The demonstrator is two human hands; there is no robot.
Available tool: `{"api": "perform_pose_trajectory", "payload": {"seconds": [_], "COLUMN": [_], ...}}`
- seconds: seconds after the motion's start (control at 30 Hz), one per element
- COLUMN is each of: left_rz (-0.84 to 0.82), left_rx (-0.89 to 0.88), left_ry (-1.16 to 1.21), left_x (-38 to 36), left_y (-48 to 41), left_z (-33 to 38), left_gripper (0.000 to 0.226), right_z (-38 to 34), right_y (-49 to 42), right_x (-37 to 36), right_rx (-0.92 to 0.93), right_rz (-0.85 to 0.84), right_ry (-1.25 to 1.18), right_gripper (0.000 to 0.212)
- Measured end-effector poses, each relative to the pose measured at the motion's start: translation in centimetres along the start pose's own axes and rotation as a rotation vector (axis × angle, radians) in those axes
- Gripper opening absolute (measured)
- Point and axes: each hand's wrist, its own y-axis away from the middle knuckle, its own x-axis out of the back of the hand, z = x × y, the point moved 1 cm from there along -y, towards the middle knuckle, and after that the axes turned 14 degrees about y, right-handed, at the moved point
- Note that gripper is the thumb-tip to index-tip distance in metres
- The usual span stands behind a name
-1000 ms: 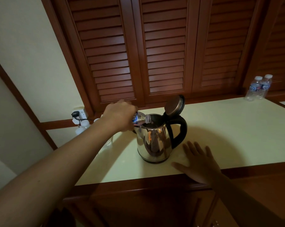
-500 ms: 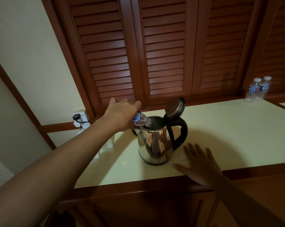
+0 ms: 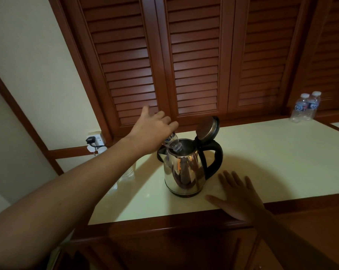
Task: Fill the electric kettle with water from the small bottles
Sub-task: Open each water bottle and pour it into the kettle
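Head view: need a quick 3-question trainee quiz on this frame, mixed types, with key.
1. True or false: the lid of the kettle is shut.
2. The right hand: A) grips the kettle's handle, B) lies flat on the counter, C) holds a cap.
3. Fill in: the ___ hand holds the tipped bottle with its neck at the kettle's mouth.

Key: 1 false, the lid stands open; 2 B; 3 left hand.
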Motion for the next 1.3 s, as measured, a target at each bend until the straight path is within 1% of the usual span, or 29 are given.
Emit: {"api": "perform_pose_trajectory", "payload": {"seconds": [0.13, 0.23, 0.3, 0.37, 0.47, 0.53, 0.57, 0.63, 0.67, 0.73, 0.8, 0.9, 1.03, 1.17, 1.3], "left_rz": [0.079, 0.090, 0.048, -0.003, 0.009, 0.050, 0.082, 0.152, 0.186, 0.229, 0.225, 0.166, 0.173, 0.176, 0.150], "left_rx": [-0.088, -0.106, -0.031, 0.099, 0.271, 0.377, 0.420, 0.481, 0.496, 0.497, 0.488, 0.473, 0.443, 0.409, 0.378], "left_ry": [-0.057, -0.055, -0.025, 0.039, 0.195, 0.354, 0.446, 0.644, 0.733, 0.858, 0.959, 1.062, 1.136, 1.207, 1.352], "left_x": [0.2, 0.4, 0.7, 0.8, 0.8, 0.4, 0.2, -0.2, -0.3, -0.7, -1.3, -2.2, -2.2, -2.6, -2.7], "left_y": [-0.1, -0.1, 0.0, 0.5, 2.2, 4.0, 5.0, 6.9, 7.7, 9.2, 10.1, 10.0, 9.2, 8.5, 8.0], "left_z": [0.1, 0.1, 0.0, -0.2, 0.0, 0.6, 1.2, 3.1, 4.4, 7.2, 9.6, 11.7, 12.9, 13.8, 14.1], "left_gripper": [0.057, 0.054, 0.054, 0.050, 0.049, 0.049, 0.046, 0.041, 0.040, 0.043, 0.054, 0.060, 0.062, 0.064, 0.061], "right_z": [0.0, 0.4, 0.7, 0.9, 1.0, 0.8, 0.7, 0.4, 0.1, -0.4, -0.8, -0.7, 0.4, 1.6, 2.4], "right_y": [0.2, 0.2, 0.1, 0.1, 0.0, 0.2, 0.7, 2.1, 2.8, 4.0, 4.7, 5.1, 5.9, 6.5, 7.0], "right_x": [0.0, -0.1, -0.2, -0.5, -0.8, -0.6, -0.1, 1.5, 2.3, 4.2, 6.3, 9.2, 11.7, 12.2, 12.6], "right_rx": [0.007, 0.002, 0.010, 0.025, 0.023, 0.011, -0.016, -0.067, -0.051, 0.018, 0.080, 0.150, 0.240, 0.224, 0.240], "right_rz": [0.021, 0.089, 0.145, 0.169, 0.179, 0.255, 0.287, 0.340, 0.383, 0.457, 0.483, 0.482, 0.443, 0.369, 0.451], "right_ry": [-0.039, -0.117, -0.148, -0.171, -0.201, -0.262, -0.348, -0.567, -0.640, -0.704, -0.764, -0.812, -0.795, -0.785, -0.758], "right_gripper": [0.109, 0.097, 0.078, 0.061, 0.055, 0.053, 0.050, 0.036, 0.033, 0.032, 0.030, 0.031, 0.031, 0.036, 0.040]}}
